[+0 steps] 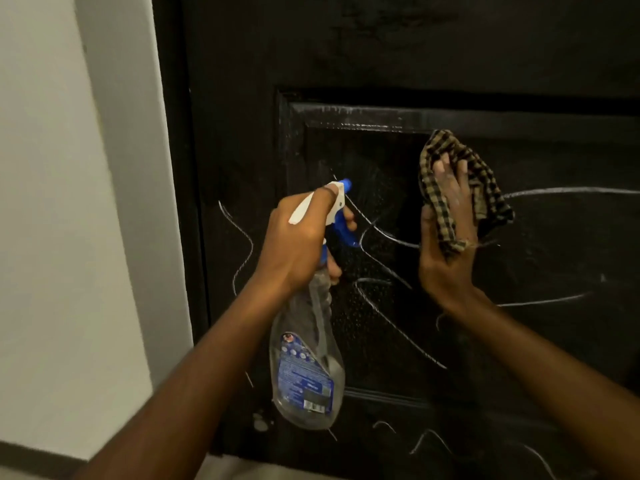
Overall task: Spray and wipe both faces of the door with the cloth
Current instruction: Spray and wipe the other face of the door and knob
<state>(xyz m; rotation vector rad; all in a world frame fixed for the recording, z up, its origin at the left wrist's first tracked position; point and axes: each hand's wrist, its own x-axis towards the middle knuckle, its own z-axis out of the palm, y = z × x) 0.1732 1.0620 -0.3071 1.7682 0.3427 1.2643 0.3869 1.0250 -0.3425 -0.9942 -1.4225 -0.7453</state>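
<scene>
A black panelled door (pixel 398 57) fills the view, scrawled with white chalk lines. My left hand (pixel 298 244) grips the neck of a clear spray bottle (pixel 308 368) with a blue-and-white trigger head, fingers on the trigger, nozzle aimed at the recessed panel. Fine droplets speckle the panel just ahead of the nozzle. My right hand (pixel 446 251) holds a brown-and-black checked cloth (pixel 460 181) bunched against the door face to the right of the sprayed patch.
A white wall (pixel 62 202) and the black door frame (pixel 173 168) run down the left. A dark skirting strip and pale floor show at the bottom left corner.
</scene>
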